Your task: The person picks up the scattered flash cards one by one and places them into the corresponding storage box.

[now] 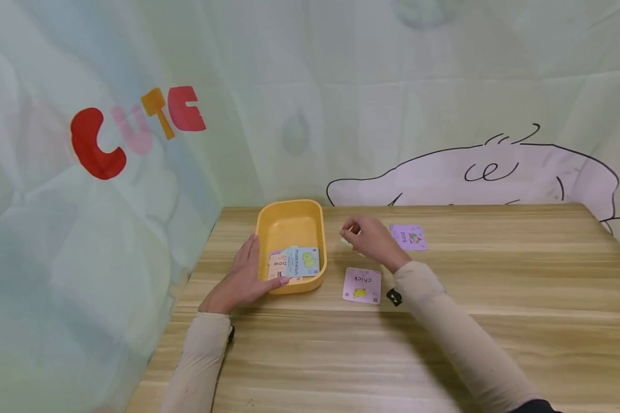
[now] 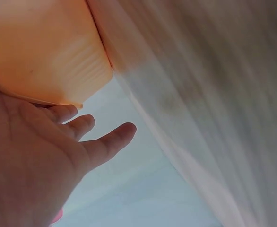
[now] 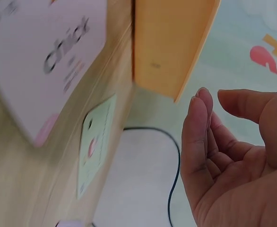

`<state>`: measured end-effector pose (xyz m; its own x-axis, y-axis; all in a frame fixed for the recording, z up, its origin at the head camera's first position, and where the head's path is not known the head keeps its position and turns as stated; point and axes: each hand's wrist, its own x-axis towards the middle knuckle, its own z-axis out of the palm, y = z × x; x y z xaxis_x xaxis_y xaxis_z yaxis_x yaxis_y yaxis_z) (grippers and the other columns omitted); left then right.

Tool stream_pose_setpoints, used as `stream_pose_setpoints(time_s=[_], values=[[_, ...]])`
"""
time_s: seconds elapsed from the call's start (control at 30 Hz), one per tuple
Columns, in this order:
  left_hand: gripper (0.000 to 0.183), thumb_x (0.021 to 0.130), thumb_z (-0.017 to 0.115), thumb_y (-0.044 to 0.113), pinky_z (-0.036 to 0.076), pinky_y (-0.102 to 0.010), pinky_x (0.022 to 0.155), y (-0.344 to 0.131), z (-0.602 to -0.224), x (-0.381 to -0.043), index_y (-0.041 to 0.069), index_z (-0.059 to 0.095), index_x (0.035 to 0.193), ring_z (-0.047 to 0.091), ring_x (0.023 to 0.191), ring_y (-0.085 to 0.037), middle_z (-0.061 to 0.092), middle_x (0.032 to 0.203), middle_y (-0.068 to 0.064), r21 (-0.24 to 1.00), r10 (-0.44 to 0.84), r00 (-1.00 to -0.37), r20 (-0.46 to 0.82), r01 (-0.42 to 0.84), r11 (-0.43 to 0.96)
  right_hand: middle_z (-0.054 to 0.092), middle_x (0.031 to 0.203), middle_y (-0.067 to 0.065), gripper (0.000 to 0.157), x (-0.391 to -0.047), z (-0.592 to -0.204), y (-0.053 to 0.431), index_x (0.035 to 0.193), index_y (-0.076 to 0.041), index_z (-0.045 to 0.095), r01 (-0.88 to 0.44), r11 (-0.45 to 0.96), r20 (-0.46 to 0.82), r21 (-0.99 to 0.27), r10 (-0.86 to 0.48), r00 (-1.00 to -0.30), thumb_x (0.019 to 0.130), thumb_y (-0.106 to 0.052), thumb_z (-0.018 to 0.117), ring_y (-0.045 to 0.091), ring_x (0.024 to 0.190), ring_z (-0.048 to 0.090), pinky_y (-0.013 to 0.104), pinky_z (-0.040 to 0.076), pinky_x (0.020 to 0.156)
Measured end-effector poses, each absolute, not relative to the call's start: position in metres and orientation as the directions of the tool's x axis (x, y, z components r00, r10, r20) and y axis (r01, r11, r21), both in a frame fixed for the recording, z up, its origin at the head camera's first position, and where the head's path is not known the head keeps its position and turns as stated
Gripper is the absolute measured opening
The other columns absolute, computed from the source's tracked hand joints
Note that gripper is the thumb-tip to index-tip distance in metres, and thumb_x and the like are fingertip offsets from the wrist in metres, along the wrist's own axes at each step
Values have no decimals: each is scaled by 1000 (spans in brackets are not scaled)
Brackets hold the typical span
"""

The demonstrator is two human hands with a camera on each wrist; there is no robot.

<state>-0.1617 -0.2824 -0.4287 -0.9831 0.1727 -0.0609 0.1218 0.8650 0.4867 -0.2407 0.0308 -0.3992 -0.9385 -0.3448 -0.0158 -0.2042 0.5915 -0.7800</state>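
On the table's left part stands a yellow plastic tray [image 1: 291, 226]. Several picture cards lie in its near end, a blue "muskmelon" card [image 1: 303, 262] on top. My left hand [image 1: 240, 281] holds the tray at its left side, fingers along the outer wall and thumb over the near left rim. Right of the tray my right hand [image 1: 369, 238] hovers over a pale green card [image 3: 95, 144], mostly hidden under it in the head view. A gap shows between thumb and fingertips, with nothing in it. Nearer me lies a pink "chick" card [image 1: 362, 285].
A purple "park" card [image 1: 409, 237] lies on the wooden table [image 1: 496, 275] beyond my right wrist. Printed cloth [image 1: 289, 115] hangs behind the table and along its left side. Both wrists carry a small black device [image 1: 394, 296].
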Motion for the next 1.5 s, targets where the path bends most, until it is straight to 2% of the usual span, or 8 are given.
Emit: stream_pose_setpoints(time_s=[0.27,0.47,0.63,0.87,1.0,1.27,1.5], values=[[133,79,66,76,17,-59,122,-283,-429,-162,2,-8,161,1,156,-38,-6,170,-18,485,179,-983,-53,131,864,70,100,15,17,-248,-404,58,111,-9,67,-172,600,-34,-782,-316,-948,100,-21,65,23,79,69,30,55,63],[134,79,66,77,18,-59,122,-283,-430,-163,3,-8,161,0,156,-37,-7,170,-17,487,175,-983,-59,124,865,68,105,17,22,-251,-403,78,116,-5,65,-148,611,-59,-778,-305,-950,99,-19,65,32,86,68,29,54,67],[134,78,66,78,18,-59,122,-283,-430,-162,4,-9,162,0,156,-37,-7,170,-16,486,170,-983,-66,117,866,67,109,15,28,-255,-404,93,120,-3,64,-156,663,-71,-732,-302,-951,99,-22,66,27,89,66,31,55,72],[133,79,66,77,18,-59,122,-283,-430,-162,3,-8,162,1,156,-37,-7,170,-17,492,169,-983,-65,115,863,67,115,19,39,-263,-407,114,129,6,58,-195,658,-65,-727,-349,-935,98,-16,67,33,107,64,42,54,88],[133,79,66,77,18,-60,122,-283,-430,-162,3,-8,162,1,156,-38,-7,170,-17,491,171,-983,-62,119,863,66,117,21,40,-267,-409,125,129,9,57,-214,656,-66,-724,-374,-925,97,-12,68,37,110,63,47,52,96],[133,79,65,78,18,-59,122,-283,-431,-162,4,-9,162,0,156,-37,-8,170,-16,486,169,-983,-68,115,866,65,120,24,39,-274,-414,143,128,9,57,-221,665,-62,-713,-374,-925,97,-12,67,41,116,62,51,50,101],[133,79,65,78,17,-59,122,-283,-431,-163,4,-10,161,-1,156,-37,-9,170,-16,486,166,-983,-82,106,867,58,134,26,47,-279,-418,153,134,6,55,-150,695,-124,-704,-328,-936,95,-15,71,42,127,53,57,42,109]])
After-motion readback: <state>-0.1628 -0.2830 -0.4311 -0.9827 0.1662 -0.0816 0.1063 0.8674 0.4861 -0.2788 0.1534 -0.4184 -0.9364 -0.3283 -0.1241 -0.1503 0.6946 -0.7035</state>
